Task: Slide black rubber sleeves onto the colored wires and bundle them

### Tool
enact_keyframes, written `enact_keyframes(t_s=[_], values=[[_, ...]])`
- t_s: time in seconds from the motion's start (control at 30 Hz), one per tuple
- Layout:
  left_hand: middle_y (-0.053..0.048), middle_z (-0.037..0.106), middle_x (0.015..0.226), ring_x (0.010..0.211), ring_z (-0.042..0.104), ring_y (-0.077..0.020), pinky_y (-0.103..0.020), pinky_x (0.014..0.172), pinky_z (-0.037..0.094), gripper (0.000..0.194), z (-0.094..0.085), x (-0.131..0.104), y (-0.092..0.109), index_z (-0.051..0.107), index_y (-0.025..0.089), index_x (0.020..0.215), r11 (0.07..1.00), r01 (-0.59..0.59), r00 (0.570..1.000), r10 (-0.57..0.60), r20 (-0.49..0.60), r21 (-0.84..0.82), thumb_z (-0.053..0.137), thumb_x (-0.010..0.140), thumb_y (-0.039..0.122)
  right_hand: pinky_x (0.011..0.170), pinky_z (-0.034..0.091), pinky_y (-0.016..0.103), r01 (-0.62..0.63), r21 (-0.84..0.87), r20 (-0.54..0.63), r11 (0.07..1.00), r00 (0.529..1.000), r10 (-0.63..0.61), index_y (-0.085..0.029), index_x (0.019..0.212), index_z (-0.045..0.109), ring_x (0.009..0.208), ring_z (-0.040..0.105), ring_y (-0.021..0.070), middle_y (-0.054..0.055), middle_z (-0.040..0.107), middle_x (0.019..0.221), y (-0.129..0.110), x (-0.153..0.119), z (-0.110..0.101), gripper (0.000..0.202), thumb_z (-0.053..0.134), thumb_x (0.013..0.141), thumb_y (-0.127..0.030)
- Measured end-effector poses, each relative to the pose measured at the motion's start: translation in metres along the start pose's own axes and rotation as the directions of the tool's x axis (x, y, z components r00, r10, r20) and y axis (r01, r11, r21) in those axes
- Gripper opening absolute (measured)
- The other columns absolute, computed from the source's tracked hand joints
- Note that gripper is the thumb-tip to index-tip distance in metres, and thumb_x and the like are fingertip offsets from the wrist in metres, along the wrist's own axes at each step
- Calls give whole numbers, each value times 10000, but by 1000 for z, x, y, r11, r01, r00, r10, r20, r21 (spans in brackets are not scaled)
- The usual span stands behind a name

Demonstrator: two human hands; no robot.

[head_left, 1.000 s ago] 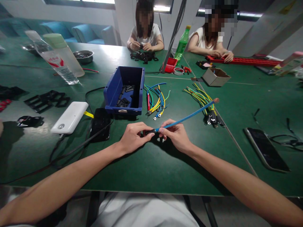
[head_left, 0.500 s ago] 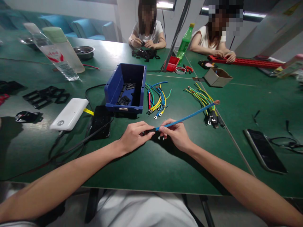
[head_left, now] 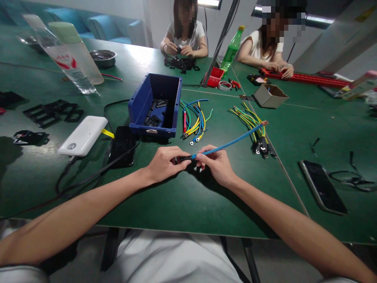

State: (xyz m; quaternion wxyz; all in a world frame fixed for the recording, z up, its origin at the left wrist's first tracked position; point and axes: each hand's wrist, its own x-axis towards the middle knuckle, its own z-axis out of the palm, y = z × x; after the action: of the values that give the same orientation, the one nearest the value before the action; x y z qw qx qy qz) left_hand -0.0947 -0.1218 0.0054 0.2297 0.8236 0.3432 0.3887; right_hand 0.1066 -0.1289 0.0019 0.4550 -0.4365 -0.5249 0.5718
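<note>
A blue wire (head_left: 235, 140) slants up to the right, its bare copper end in the air. My right hand (head_left: 217, 163) pinches it close to its lower end. On that end is a black sleeve (head_left: 185, 158), gripped between the thumb and fingers of my left hand (head_left: 167, 163). Both hands are just above the green table, nearly touching. Beyond them lie a loose group of blue, yellow and green wires (head_left: 197, 120) with ring terminals and a bundle of yellow-green wires (head_left: 250, 124) with black-sleeved ends.
A blue bin (head_left: 138, 126) holds several black sleeves. Left of it are a black phone (head_left: 122, 147), a white power bank (head_left: 84, 135) with cables, and bottles (head_left: 72, 70). On the right lie another phone (head_left: 324, 186) and glasses (head_left: 353, 179). Two people sit across the table (head_left: 176, 208).
The view has shifted slightly. The blue wire bends more and its copper end sits slightly lower. Both hands keep their hold, with the left fingers a little farther apart around the black sleeve.
</note>
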Motion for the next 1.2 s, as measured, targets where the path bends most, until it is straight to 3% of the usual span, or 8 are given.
enact_keyframes(t_s=[0.37,0.57,0.77,0.9,1.07,1.2], values=[[-45,676,770,620,593,-88,-183,572,472,148,2,-4,-3,700,122,936,995,-101,993,102,-59,19,635,826,196,447,456,196,-13,-7,28,1000,1000,14,-171,774,643,509,603,112,-7,655,582,2,0,2,215,780,686,-312],[-47,677,733,541,557,-72,-180,549,460,128,-1,-2,0,711,102,890,995,-100,994,102,-51,29,649,804,174,455,473,209,-13,71,71,997,997,7,-182,827,628,551,623,121,7,665,662,4,2,-2,232,634,826,-414],[-46,671,734,547,557,-74,-185,548,461,137,-1,-2,-2,714,118,895,997,-61,995,64,-82,44,626,822,192,398,443,189,152,72,-150,986,979,-140,-223,817,492,494,610,107,-40,645,680,6,8,-8,284,745,736,-323],[-37,674,715,554,562,-80,-192,551,451,123,0,-1,-2,721,125,878,999,-14,996,17,-83,36,638,811,186,398,438,192,165,43,-152,985,976,-157,-224,823,480,484,603,103,-39,653,680,8,11,-9,309,761,721,-300],[-27,688,678,505,533,-72,-191,524,427,133,0,0,-1,737,130,873,995,95,994,-94,-63,28,687,774,202,398,423,187,167,14,-171,986,972,-162,-220,803,496,438,569,94,-75,583,540,10,12,-9,301,773,709,-290],[-41,700,723,544,553,-85,-203,550,440,164,1,0,-2,738,132,898,994,103,993,-101,-68,26,682,787,239,387,416,188,169,-10,-194,986,967,-168,-224,792,500,424,562,96,-78,580,522,12,13,-9,310,785,694,-295]])
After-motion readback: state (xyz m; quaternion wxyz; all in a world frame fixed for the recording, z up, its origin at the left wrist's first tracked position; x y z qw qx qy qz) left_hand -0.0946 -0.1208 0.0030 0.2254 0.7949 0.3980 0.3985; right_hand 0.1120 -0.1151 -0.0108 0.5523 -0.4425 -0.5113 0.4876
